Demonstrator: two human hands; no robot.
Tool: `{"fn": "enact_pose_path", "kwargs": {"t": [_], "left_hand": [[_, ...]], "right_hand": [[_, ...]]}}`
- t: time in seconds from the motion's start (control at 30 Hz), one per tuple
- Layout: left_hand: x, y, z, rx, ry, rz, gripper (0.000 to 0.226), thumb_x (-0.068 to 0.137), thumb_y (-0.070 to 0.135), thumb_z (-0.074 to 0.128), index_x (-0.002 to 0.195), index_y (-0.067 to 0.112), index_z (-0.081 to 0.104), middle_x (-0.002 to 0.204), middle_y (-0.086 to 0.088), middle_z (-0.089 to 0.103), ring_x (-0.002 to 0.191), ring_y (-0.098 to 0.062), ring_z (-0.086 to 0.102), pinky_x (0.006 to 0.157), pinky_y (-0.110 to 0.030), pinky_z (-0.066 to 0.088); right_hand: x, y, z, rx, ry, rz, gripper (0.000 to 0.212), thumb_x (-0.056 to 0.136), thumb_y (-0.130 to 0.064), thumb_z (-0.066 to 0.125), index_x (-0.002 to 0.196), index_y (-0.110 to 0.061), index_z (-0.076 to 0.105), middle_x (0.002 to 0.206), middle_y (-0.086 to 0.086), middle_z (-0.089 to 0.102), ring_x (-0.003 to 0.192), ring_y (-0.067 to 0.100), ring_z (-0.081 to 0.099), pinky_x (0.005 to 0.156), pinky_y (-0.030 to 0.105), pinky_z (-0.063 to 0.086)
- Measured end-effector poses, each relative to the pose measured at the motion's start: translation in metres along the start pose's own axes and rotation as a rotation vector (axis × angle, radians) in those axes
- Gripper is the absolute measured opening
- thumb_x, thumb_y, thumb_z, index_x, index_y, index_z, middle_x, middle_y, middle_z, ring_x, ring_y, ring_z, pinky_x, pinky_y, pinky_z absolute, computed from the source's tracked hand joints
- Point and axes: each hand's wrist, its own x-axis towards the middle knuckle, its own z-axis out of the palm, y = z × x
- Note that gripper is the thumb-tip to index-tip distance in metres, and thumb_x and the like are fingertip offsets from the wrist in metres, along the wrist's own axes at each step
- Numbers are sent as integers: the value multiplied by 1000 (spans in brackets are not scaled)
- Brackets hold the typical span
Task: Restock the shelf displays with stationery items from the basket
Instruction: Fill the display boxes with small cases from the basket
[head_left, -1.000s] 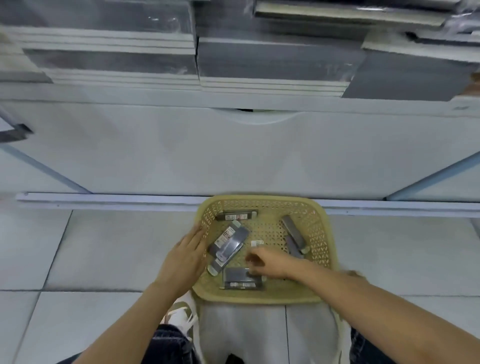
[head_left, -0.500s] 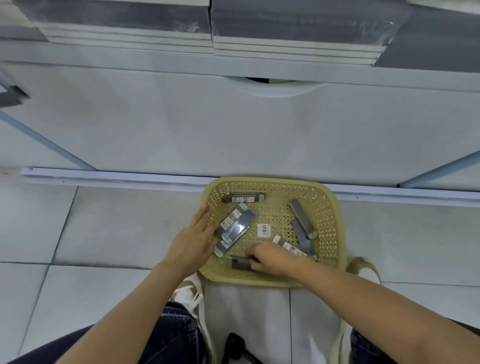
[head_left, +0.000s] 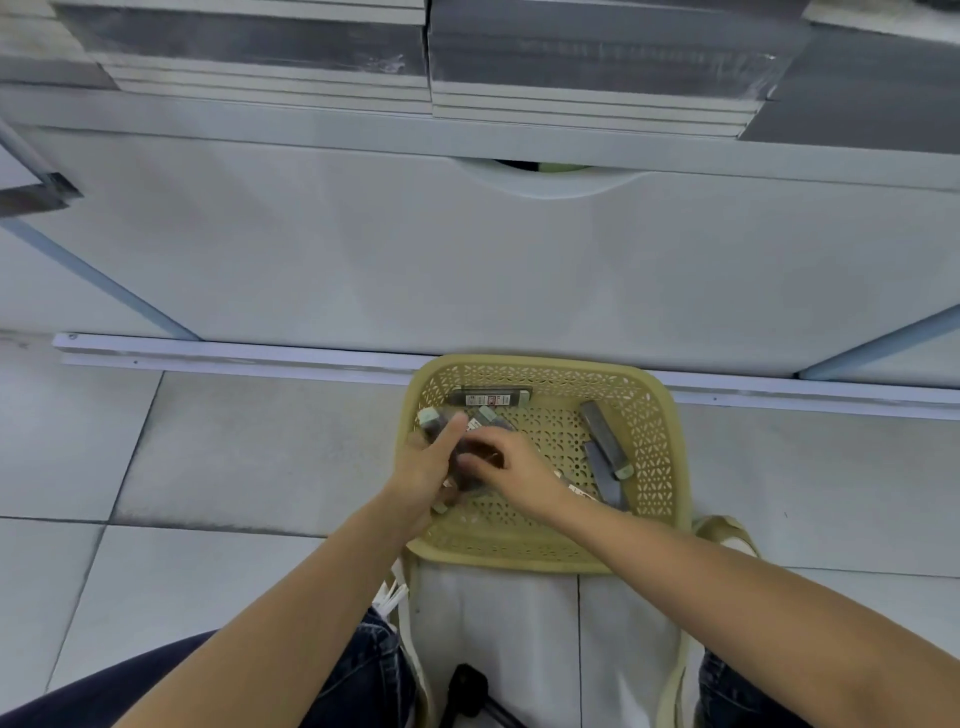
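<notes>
Bundle of dark packs (head_left: 435, 422) in yellow basket (head_left: 540, 564) is gripped by left hand (head_left: 423, 470) and pinched by right hand (head_left: 514, 470); 2 loose packs (head_left: 602, 436) are seen by right wall.

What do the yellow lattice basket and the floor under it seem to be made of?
Yellow lattice basket: likely moulded plastic, matte, judging by the regular punched pattern and rounded rim. Floor: probably glazed ceramic tile, judging by the grout lines and soft sheen.

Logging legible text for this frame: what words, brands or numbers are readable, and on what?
None readable.
Far pack in the basket: white label with a red mark, too blurred.
Held packs in the left hand: label patch, too small.
</notes>
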Motion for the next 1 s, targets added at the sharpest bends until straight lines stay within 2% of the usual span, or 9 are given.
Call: {"fn": "enact_pose_path", "kwargs": {"t": [0.07,0.2,0.27,0.37,0.43,0.53,0.7,0.9,1.0], "left_hand": [[5,-5,-7,41,95,64,22,100,24,52,98,4,60,73,-10,69,67,-27,65,68,-40,53],[17,-5,-36,88,203,164,17,100,18,49,96,10,63,79,-6,71,68,-16,68,62,-26,53],[19,-1,-49,82,206,220,20,99,17,50,88,12,66,70,-5,69,59,-17,64,59,-29,53],[19,-2,-58,48,187,215,20,99,18,51,91,10,67,63,-4,65,53,-17,60,54,-29,54],[18,-5,-60,29,158,202,20,99,18,51,95,6,66,63,-5,63,51,-17,59,51,-28,53],[18,-8,-63,11,114,202,22,100,19,49,97,4,65,63,-6,62,52,-17,58,51,-28,53],[21,-8,-67,-35,82,181,23,101,20,48,96,6,65,64,-6,61,53,-19,57,54,-30,53],[23,-9,-66,-38,68,174,22,101,21,48,97,6,64,66,-7,60,53,-19,57,55,-30,52],[23,-9,-67,-18,48,184,19,100,20,51,98,6,65,67,-6,62,55,-18,58,58,-31,54]], "right_hand": [[2,-2,3,49,-68,-8,20,93,-19,63,112,-14,69,98,0,68,89,14,65,81,30,54],[17,6,-3,-37,-58,20,21,94,-25,61,113,-22,69,99,-19,65,89,-3,61,83,21,52],[25,17,-10,-195,-7,53,28,93,-19,63,121,-21,64,117,-10,64,104,5,58,97,34,49],[29,36,-14,-610,-123,72,48,91,-19,63,137,-24,50,144,0,46,134,21,39,113,43,29],[30,46,-9,-868,-172,33,55,89,-16,62,141,-24,44,149,3,37,138,26,29,111,43,25],[31,53,0,-1027,-174,-32,54,87,-18,65,137,-19,43,145,9,39,133,28,34,106,41,30],[35,61,-12,-763,-260,2,44,83,-34,72,120,-16,56,123,3,53,108,20,50,91,33,43],[34,65,-15,-542,-164,132,14,94,-15,53,106,-13,60,97,2,56,88,20,54,76,33,43],[26,67,-5,-495,-136,179,27,92,-21,63,117,-13,56,106,4,61,93,19,57,76,30,43]]}}
